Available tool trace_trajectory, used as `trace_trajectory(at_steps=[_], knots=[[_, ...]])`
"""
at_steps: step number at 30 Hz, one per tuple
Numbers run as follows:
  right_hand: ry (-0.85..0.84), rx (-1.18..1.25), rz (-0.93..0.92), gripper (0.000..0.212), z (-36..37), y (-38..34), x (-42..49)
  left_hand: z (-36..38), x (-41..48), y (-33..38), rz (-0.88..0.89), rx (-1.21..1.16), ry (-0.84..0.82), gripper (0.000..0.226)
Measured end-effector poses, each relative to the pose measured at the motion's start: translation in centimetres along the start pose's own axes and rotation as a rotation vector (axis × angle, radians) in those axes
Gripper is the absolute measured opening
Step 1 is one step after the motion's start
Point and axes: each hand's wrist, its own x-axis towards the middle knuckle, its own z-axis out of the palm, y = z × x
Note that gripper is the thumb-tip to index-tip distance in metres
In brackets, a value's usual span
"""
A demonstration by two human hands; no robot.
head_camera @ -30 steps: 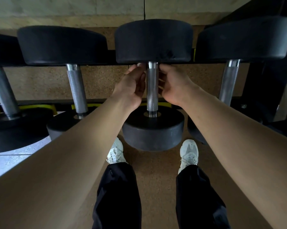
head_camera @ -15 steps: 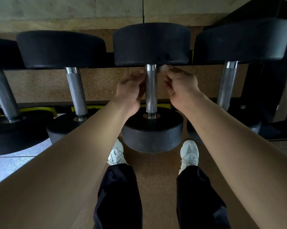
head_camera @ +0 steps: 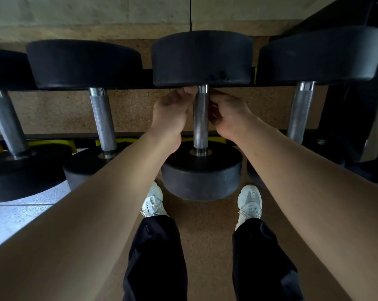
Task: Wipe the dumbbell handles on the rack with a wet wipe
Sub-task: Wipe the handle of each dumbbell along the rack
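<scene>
Floor: speckled cork-brown matting (head_camera: 205, 227) underfoot, with a pale grey tiled patch (head_camera: 18, 216) at 8 o'clock.
Rack: black steel rack rail (head_camera: 148, 80) crossing at 12 o'clock, with a row of dumbbells lying across it.
Middle dumbbell: black round-headed dumbbell (head_camera: 202, 172) at 12 o'clock, its knurled chrome handle (head_camera: 200, 124) running away from the viewer.
Left hand (head_camera: 173, 114): at 11 o'clock beside the handle's far end, fingers curled toward it; I cannot tell whether they grip.
Right hand (head_camera: 229, 114): at 1 o'clock, opposite, fingers curled likewise; I cannot tell what, if anything, they hold.
Neighbours: matching chrome handles at 10 o'clock (head_camera: 103, 122) and 2 o'clock (head_camera: 299, 114).
Feet: white trainers (head_camera: 153, 200) and black trousers (head_camera: 157, 257) at 6 o'clock.
</scene>
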Motion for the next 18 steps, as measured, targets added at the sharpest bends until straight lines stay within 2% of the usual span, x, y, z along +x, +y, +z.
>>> trace_trajectory(at_steps=[3,7,12,18], knots=[[0.045,-0.024,-0.059,0.023,-0.4,-0.2,-0.1,1.2,-0.3,0.2,0.018,0.041,0.114,0.013],[0.078,-0.069,-0.137,0.019,-0.9,0.1,-1.0,1.5,0.1,0.1,-0.041,0.080,0.162,0.022],[0.013,-0.164,-0.215,0.002,-2.5,1.1,-2.3,0.7,1.1,0.2,-0.154,0.123,0.087,0.016],[0.077,-0.366,-0.222,0.011,-2.7,2.6,-1.6,-2.2,0.3,-0.9,-0.028,0.328,-0.112,0.010]])
